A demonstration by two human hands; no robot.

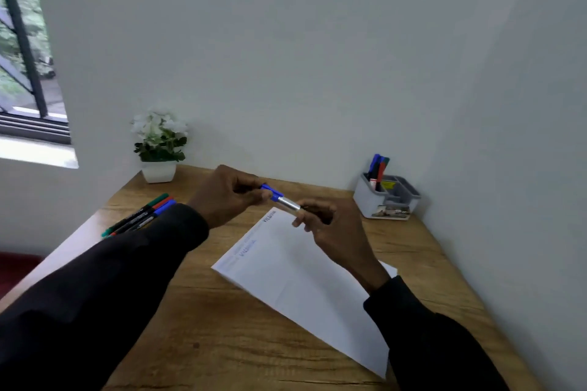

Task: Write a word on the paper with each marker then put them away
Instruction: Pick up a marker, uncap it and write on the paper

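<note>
Marker (290, 204) pinched in right hand (330, 225); blue cap (271, 192) pinched in left hand (228, 197)

Plain white walls (317, 41); barred window (22, 51) left, daylight; wooden desk (222, 327) in corner.

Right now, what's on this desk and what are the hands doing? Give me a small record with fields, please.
Left hand: pinches the blue marker at its blue cap end
Right hand: holds the same marker's dark barrel
Cap: seated or loose, cannot tell
Paper: lies on the wooden desk; two short words near one edge, one dark, one blue
Loose markers: three side by side at the left, with green, red and blue caps
Organizer: grey, back right, markers standing inside
Plant: white flowers, back left
</note>
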